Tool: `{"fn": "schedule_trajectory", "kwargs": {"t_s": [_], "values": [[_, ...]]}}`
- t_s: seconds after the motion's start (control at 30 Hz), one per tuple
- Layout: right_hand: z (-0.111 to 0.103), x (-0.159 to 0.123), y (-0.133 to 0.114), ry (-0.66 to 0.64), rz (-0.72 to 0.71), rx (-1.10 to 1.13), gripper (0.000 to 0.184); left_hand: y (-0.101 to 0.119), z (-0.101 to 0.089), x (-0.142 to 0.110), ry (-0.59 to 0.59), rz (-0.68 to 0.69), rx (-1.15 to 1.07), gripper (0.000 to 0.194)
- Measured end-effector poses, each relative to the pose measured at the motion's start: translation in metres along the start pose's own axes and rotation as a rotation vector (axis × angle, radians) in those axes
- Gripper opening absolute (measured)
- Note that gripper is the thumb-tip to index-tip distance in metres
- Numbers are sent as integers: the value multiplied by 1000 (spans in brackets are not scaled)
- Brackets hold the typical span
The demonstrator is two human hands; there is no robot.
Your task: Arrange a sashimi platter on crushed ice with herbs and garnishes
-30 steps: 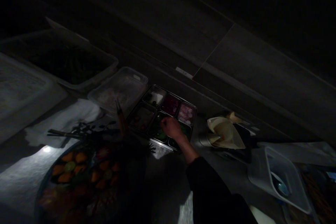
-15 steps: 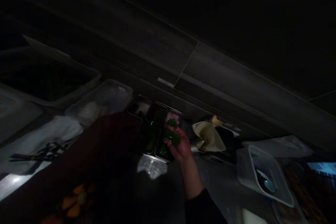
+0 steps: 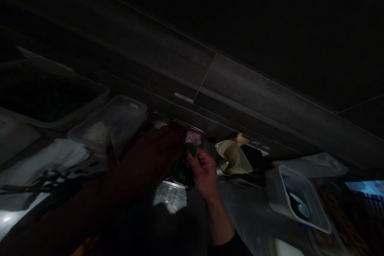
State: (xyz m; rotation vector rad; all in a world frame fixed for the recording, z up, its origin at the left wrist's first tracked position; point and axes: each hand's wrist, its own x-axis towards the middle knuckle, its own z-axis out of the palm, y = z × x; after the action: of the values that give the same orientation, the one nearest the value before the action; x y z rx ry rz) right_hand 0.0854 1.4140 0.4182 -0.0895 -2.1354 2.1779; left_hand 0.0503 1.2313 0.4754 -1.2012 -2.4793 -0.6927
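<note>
My right hand [image 3: 205, 170] pinches a round green leaf [image 3: 191, 149] between thumb and fingers, above the front right of a metal tray with compartments [image 3: 172, 185]. Chopped pink pieces [image 3: 193, 137] lie in the compartment just behind the leaf. My left hand [image 3: 153, 148] is in deep shadow over the tray's left part, fingertips pointing right, close to the leaf. Its fingers are too dark to tell what they grip. A narrow dark two-pronged tool [image 3: 109, 150] sticks up beside the left wrist; whether the hand holds it cannot be made out.
Left are a clear plastic box with pale contents [image 3: 108, 124], a larger tub [image 3: 57, 122] and a white cloth [image 3: 60, 154] with dark utensils. Right of the tray stands a container with pale cone-shaped wraps [image 3: 234, 156], then a clear bin [image 3: 300, 200] holding a blue-rimmed item. A wall rises behind.
My left hand has come over the tray toward the leaf in my right hand. The right fingers have closed in, and one leaf shows where more showed before. The view has shifted slightly.
</note>
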Motion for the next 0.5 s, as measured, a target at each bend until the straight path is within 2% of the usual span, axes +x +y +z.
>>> {"fn": "schedule_trajectory", "kwargs": {"t_s": [0.07,0.13,0.33,0.4,0.5], "values": [[1,-3,-7,-40,-35,-43,28,0,3,3,-64,57,50,18],[1,-5,-12,-67,-62,-83,26,1,5,2,-102,56,99,14],[0,-8,-17,-100,-160,-296,9,3,11,-2,-104,-19,97,20],[-1,-8,-17,-114,-234,-432,7,3,13,-2,-98,-38,85,18],[-2,-5,-9,-128,-361,-719,15,2,13,0,-77,-57,7,20]]}}
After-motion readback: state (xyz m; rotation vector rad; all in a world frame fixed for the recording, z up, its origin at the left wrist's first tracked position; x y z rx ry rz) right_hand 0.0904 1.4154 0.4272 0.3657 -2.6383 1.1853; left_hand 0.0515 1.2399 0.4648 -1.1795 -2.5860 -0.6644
